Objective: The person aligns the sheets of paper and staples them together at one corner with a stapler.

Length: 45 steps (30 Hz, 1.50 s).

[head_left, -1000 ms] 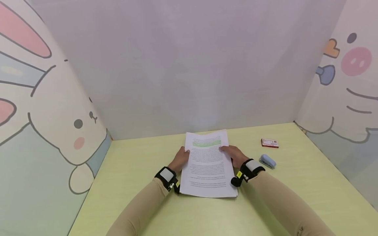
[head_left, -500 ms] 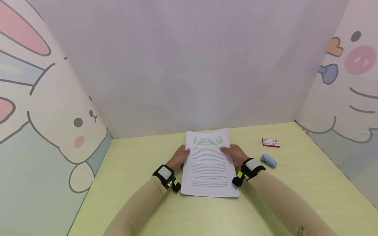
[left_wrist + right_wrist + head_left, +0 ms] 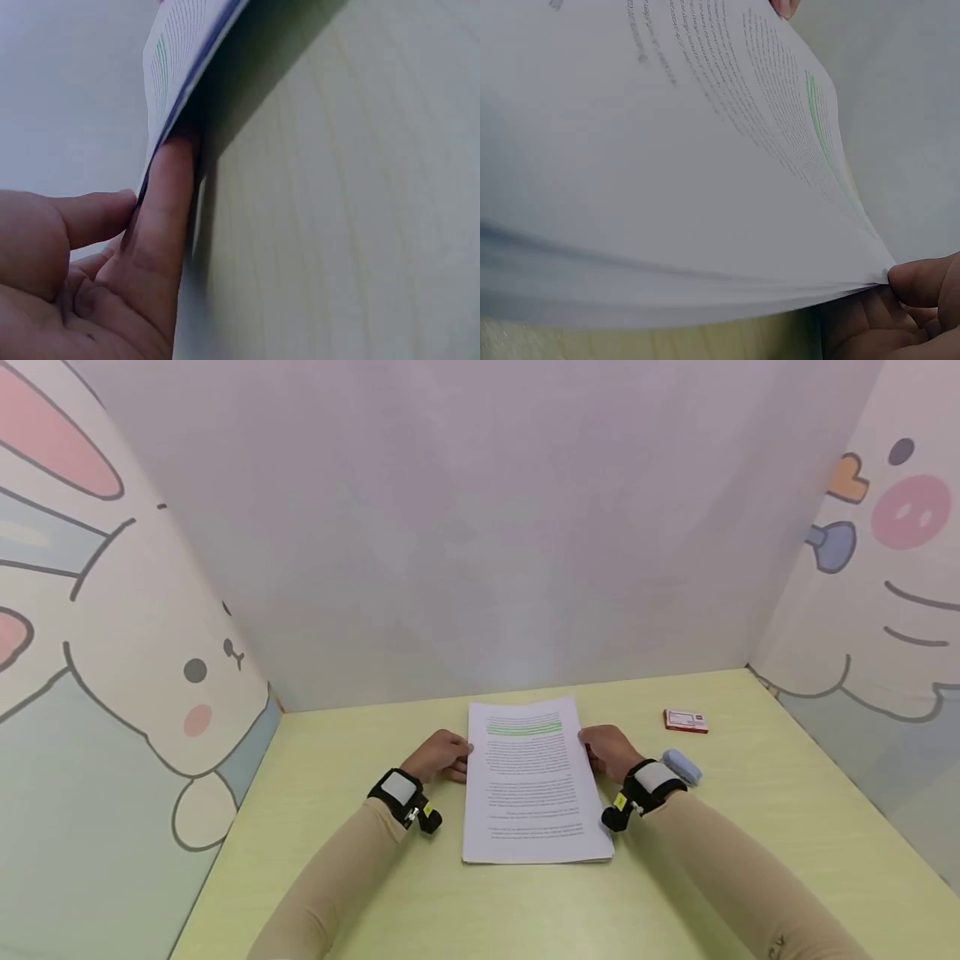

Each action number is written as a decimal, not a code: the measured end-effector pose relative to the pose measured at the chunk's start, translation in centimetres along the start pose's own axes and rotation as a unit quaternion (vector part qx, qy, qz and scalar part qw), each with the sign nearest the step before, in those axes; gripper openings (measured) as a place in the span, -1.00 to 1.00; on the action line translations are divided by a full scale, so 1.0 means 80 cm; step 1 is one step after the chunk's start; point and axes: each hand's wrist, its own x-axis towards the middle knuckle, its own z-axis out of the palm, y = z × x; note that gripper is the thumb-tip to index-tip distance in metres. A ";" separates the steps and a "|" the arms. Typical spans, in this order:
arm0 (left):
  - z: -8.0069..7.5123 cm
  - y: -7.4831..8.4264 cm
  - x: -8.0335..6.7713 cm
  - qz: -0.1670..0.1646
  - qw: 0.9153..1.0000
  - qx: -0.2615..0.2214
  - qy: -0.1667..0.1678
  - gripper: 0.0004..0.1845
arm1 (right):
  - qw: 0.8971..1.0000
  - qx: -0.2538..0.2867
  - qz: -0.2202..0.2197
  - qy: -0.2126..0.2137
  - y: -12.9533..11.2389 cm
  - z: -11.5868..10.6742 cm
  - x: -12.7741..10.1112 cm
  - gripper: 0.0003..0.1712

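Note:
A stack of printed paper sheets (image 3: 525, 793) lies near the middle of the table, with a green highlighted band across the far lines of the top page. My left hand (image 3: 438, 756) holds its left edge; in the left wrist view fingers (image 3: 161, 202) reach under the sheets and the thumb meets the edge. On the opposite side, my right hand (image 3: 611, 752) pinches the right edge between thumb and fingers. The right wrist view shows the sheets (image 3: 667, 187) bowed, their edges slightly fanned. Parts of the fingers under the paper are hidden.
A blue stapler (image 3: 681, 767) sits just beyond the right wrist, partly covered by it. Farther back is a small red and white box (image 3: 686, 721). The pale yellow-green table (image 3: 337, 877) ends at a plain back wall (image 3: 510, 568), with cartoon-printed panels on both sides.
My left hand has shifted left and my right hand slightly right, so the thumbs have drawn back from the page to its edges. The far end of the stack sits a little lower in view.

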 end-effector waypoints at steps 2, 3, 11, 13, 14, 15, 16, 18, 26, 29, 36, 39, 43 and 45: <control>-0.001 0.001 0.001 0.001 1.000 -0.005 -0.003 -0.75 | 1.000 -0.004 -0.007 -0.004 0.001 -0.001 0.002 -0.51; -0.001 0.003 0.001 0.001 1.000 -0.007 -0.003 -0.76 | 1.000 -0.006 -0.008 -0.003 0.000 -0.001 0.002 -0.50; -0.002 0.011 0.000 0.000 1.000 -0.011 -0.004 -0.77 | 0.999 -0.022 -0.024 -0.009 -0.009 -0.004 -0.002 -0.51; -0.005 0.010 0.000 -0.002 1.000 -0.015 -0.012 -0.77 | 0.999 -0.029 -0.036 -0.015 -0.009 -0.005 -0.002 -0.52; -0.007 0.010 0.001 -0.004 1.000 -0.013 -0.017 -0.78 | 0.998 -0.035 -0.044 -0.020 -0.010 -0.005 -0.003 -0.52; -0.009 0.010 0.001 -0.003 1.000 -0.006 -0.022 -0.78 | 0.998 -0.044 -0.051 -0.018 -0.011 -0.005 -0.003 -0.53; -0.011 0.010 0.001 -0.003 1.000 0.000 -0.027 -0.78 | 0.997 -0.052 -0.056 -0.014 -0.011 -0.005 -0.003 -0.55; -0.015 0.012 0.002 -0.004 0.999 0.015 -0.036 -0.78 | 0.995 -0.072 -0.067 -0.003 -0.013 -0.005 -0.004 -0.59; -0.022 0.015 0.024 0.017 1.000 0.009 -0.002 -0.70 | 0.995 -0.072 -0.069 -0.002 -0.007 -0.002 -0.007 -0.56; -0.023 0.010 0.033 0.038 0.998 -0.029 0.037 -0.69 | 0.997 -0.043 -0.058 -0.023 -0.004 -0.002 -0.003 -0.57; -0.025 -0.003 0.038 0.039 0.997 -0.053 0.047 -0.76 | 0.996 -0.044 -0.077 -0.024 -0.011 -0.001 0.025 -0.45; -0.024 -0.004 0.036 0.036 0.998 -0.046 0.024 -0.77 | 0.992 -0.065 -0.111 -0.014 -0.015 -0.002 0.039 -0.38; -0.022 -0.001 0.035 0.020 0.999 -0.038 0.013 -0.69 | 0.979 -0.139 -0.148 -0.004 -0.018 -0.002 0.052 -0.38; -0.024 0.002 0.038 0.017 0.999 -0.032 0.022 -0.59 | 0.972 -0.172 -0.158 0.001 -0.021 0.001 0.058 -0.44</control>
